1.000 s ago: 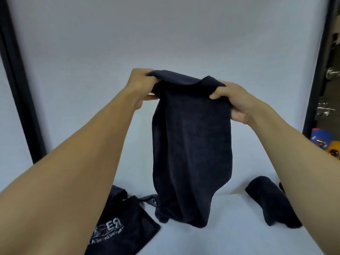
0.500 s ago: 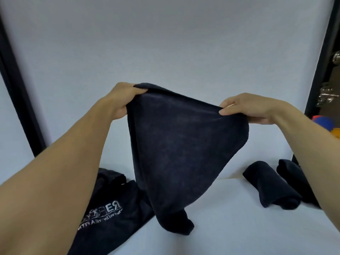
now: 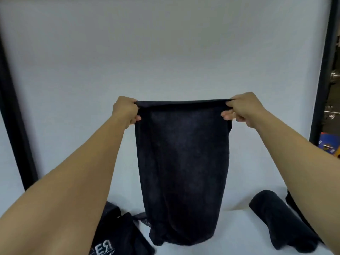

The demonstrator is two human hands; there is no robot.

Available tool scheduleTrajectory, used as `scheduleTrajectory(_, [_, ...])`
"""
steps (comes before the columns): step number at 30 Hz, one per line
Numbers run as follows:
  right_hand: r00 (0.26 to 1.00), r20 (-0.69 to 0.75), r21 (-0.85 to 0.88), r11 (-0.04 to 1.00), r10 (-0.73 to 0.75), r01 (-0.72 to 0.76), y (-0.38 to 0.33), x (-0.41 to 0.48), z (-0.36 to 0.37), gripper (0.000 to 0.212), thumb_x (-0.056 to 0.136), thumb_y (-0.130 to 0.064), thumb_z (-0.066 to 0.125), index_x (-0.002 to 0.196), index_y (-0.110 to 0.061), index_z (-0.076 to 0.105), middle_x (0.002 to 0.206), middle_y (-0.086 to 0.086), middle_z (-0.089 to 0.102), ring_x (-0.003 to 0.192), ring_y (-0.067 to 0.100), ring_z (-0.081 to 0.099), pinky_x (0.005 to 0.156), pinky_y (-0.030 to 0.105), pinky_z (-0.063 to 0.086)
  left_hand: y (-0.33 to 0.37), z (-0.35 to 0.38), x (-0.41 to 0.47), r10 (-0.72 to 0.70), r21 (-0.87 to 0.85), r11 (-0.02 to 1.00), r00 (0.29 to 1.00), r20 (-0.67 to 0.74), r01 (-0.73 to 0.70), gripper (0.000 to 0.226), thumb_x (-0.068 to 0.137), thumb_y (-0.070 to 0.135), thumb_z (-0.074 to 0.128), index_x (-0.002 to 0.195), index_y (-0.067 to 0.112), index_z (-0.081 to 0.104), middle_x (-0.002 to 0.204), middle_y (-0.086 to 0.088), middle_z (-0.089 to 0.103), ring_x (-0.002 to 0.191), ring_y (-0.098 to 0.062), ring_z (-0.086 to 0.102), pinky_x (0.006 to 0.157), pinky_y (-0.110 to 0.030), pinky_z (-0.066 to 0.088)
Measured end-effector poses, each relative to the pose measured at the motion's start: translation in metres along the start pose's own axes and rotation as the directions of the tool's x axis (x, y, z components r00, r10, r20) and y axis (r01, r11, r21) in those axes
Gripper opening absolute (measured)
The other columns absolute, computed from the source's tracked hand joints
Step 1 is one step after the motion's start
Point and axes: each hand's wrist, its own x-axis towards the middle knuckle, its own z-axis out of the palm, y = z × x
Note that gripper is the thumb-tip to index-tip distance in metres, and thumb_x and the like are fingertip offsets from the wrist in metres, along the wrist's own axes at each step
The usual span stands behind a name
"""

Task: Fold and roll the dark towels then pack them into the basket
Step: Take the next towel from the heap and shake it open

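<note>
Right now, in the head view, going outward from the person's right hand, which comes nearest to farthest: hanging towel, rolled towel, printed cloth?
1. Hanging towel: gripped by the right hand.
2. Rolled towel: below, right side.
3. Printed cloth: lower left.

so the top corners of the hanging towel (image 3: 182, 162) vanish inside the left hand (image 3: 126, 111) and right hand (image 3: 242, 109), with most of the fingertips curled out of sight behind the cloth. Its bottom end is bunched up at the table, so I can't make out the hem. Bottom left there's a printed dark cloth (image 3: 117, 236), half under the left forearm and chopped by the frame edge, with only a couple of white letters showing. Beside the rolled towel (image 3: 276, 221) a second dark piece (image 3: 294, 207) peeks out from behind the right forearm, mostly covered. Far right edge: something blue and orange (image 3: 327, 146), cut off, no idea what, plus blurry shiny metal bits (image 3: 333, 111) above it.
</note>
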Motion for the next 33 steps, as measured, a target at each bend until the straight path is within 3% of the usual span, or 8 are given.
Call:
scheduleTrajectory(2, [0.998,-0.036,0.334,0.941,-0.045,0.055,-0.016,0.005,0.000,0.015,0.098,-0.009,0.048,0.096,-0.010,0.063,0.093,0.014,0.071,0.066,0.022,0.073,0.049,0.025,0.054,0.020,0.006,0.009,0.051,-0.278,0.959,0.998,-0.027,-0.056,0.027,0.095,-0.003,0.045,0.102,0.009,0.069,0.107,-0.012,0.066,0.067,-0.028,0.071,0.053,-0.026,0.057])
scheduleTrajectory(4, [0.982,-0.118,0.484,0.855,-0.150,0.189,-0.031,0.011,-0.001,0.019,0.098,-0.010,0.047,0.103,-0.015,0.064,0.101,0.011,0.070,0.082,0.024,0.073,0.064,0.031,0.060,0.042,0.009,0.013,0.155,-0.427,0.889,0.986,-0.065,-0.167,0.030,0.097,-0.002,0.041,0.102,0.011,0.068,0.108,-0.012,0.068,0.083,-0.027,0.072,0.069,-0.032,0.062])
scheduleTrajectory(12, [0.843,-0.306,0.452,0.712,-0.442,0.538,-0.072,-0.009,-0.021,0.019,0.094,-0.013,0.050,0.091,-0.022,0.067,0.098,0.000,0.073,0.096,0.016,0.071,0.085,0.040,0.059,0.092,-0.010,-0.012,0.371,-0.623,0.654,0.900,-0.230,-0.429,0.026,0.096,0.001,0.044,0.092,0.011,0.068,0.094,-0.004,0.072,0.092,-0.021,0.072,0.077,-0.026,0.058])
scheduleTrajectory(16, [0.823,-0.311,0.462,0.681,-0.476,0.568,-0.076,-0.044,-0.032,0.016,0.091,-0.010,0.051,0.089,-0.015,0.066,0.094,0.004,0.072,0.095,0.019,0.071,0.086,0.040,0.058,0.091,-0.029,-0.046,0.354,-0.624,0.656,0.903,-0.244,-0.425,0.020,0.098,0.008,0.048,0.096,0.009,0.067,0.096,-0.002,0.073,0.088,-0.020,0.072,0.078,-0.027,0.059])
scheduleTrajectory(21, [0.782,-0.388,0.339,0.713,-0.489,0.614,-0.066,-0.102,-0.045,0.016,0.088,-0.011,0.050,0.082,-0.017,0.063,0.087,0.002,0.071,0.083,0.018,0.073,0.080,0.045,0.059,0.072,-0.052,-0.103,0.374,-0.479,0.751,0.891,-0.256,-0.453,0.020,0.097,0.023,0.051,0.090,0.014,0.068,0.087,0.000,0.071,0.068,-0.021,0.062,0.066,-0.029,0.058])
scheduleTrajectory(24, [0.747,-0.455,0.276,0.721,-0.485,0.636,-0.052,-0.138,-0.050,0.014,0.085,-0.013,0.049,0.078,-0.019,0.060,0.081,0.003,0.065,0.070,0.017,0.066,0.071,0.043,0.057,0.054,-0.061,-0.140,0.402,-0.431,0.770,0.882,-0.246,-0.471,0.029,0.096,0.028,0.054,0.074,0.011,0.049,0.072,-0.008,0.045,0.063,-0.023,0.037,0.053,-0.034,0.033])
scheduleTrajectory(28, [0.750,-0.473,0.143,0.799,-0.463,0.584,-0.021,-0.172,-0.048,0.019,0.080,-0.019,0.049,0.076,-0.033,0.062,0.073,-0.010,0.060,0.069,0.012,0.055,0.066,0.037,0.050,0.014,-0.072,-0.175,0.325,-0.410,0.836,0.931,-0.164,-0.364,0.049,0.086,0.028,0.063,0.065,0.005,0.025,0.067,-0.009,0.028,0.067,-0.027,0.024,0.060,-0.042,0.020])
scheduleTrajectory(33, [0.842,-0.273,-0.264,0.878,-0.466,0.400,0.038,-0.201,-0.039,0.030,0.094,-0.014,0.041,0.110,-0.016,0.066,0.098,-0.011,0.061,0.091,0.004,0.052,0.074,0.003,0.034,-0.055,-0.066,-0.203,0.136,-0.317,0.939,0.991,-0.010,-0.132,0.042,0.085,0.023,0.064,0.057,0.017,0.033,0.060,-0.003,0.031,0.051,-0.012,0.030,0.049,-0.026,0.023])
